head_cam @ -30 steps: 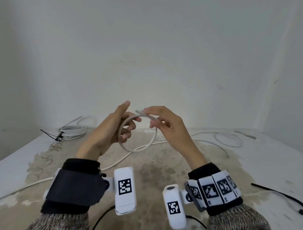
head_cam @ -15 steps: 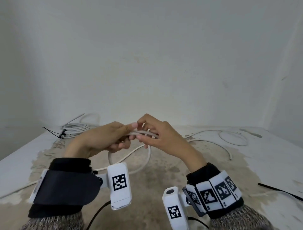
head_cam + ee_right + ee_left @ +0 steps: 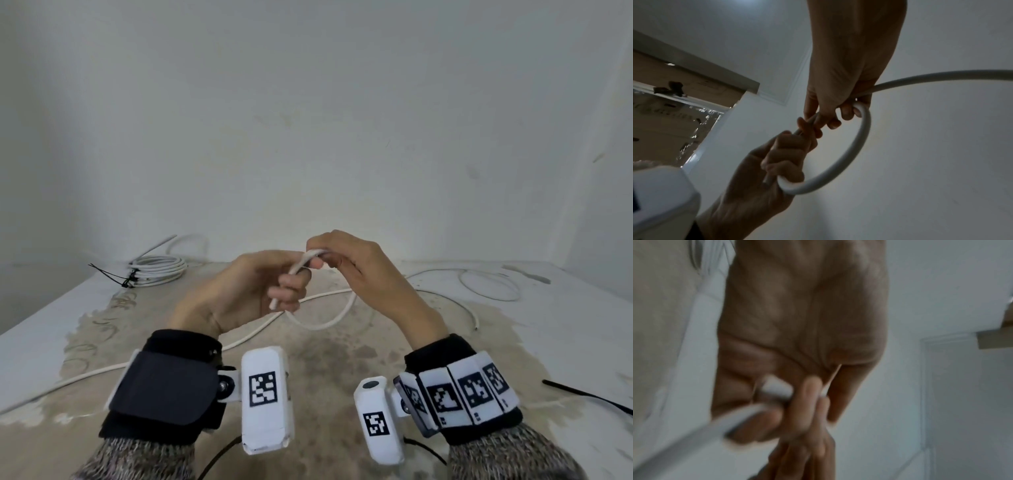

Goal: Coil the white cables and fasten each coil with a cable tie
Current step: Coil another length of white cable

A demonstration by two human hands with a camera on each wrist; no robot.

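A bare, unfinished-looking room, perhaps a workshop corner: plain white walls point(image 3: 308, 120) (scuffed in spots), a white desk point(image 3: 48, 329) with a big brown stain point(image 3: 342, 349), loose white cables point(image 3: 486, 284) near its far right corner.

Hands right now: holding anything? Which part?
Both hold the same white cable. The left hand grips it near its free end; the right hand pinches the top of the first loop, beside the left fingers.

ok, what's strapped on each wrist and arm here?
Left hand: black wrist strap with a wide dark flap, white camera block with a square black marker. Right hand: black band with a row of white marker tiles, white camera block. Speckled knit sleeves; thin black leads.
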